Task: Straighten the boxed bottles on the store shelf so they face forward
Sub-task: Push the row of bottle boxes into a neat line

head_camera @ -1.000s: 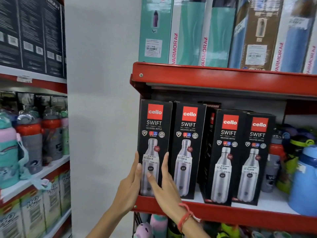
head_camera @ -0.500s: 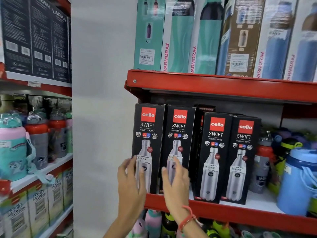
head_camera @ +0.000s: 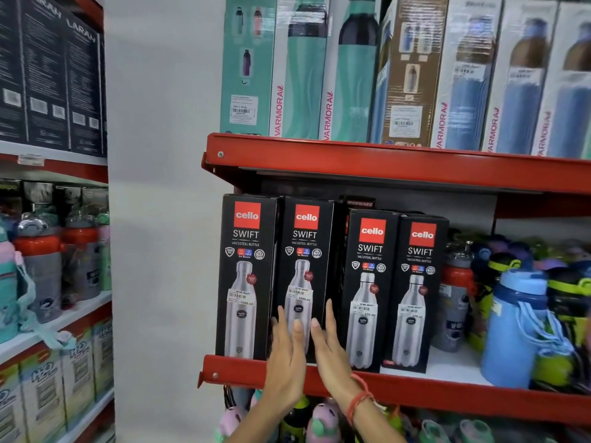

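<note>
Four black Cello Swift bottle boxes stand in a row on the red shelf [head_camera: 447,398]. The first box [head_camera: 246,276] and the second box [head_camera: 303,247] sit at the shelf's front left, fronts facing out. The third box [head_camera: 367,282] and the fourth box [head_camera: 419,282] stand slightly further back, turned a little to the left. My left hand [head_camera: 286,356] lies flat on the lower left of the second box, fingers spread. My right hand [head_camera: 331,346], with a red wrist thread, rests along that box's lower right edge, in the gap before the third box.
Another dark box [head_camera: 359,203] peeks out behind the row. Loose blue and green bottles [head_camera: 518,324] crowd the shelf's right side. Tall Varmora boxes [head_camera: 303,75] fill the shelf above. Bottles [head_camera: 41,260] line a left-hand rack beyond a white pillar.
Both hands have shifted right, from flanking the first box to flanking the second box. The boxes look unmoved.
</note>
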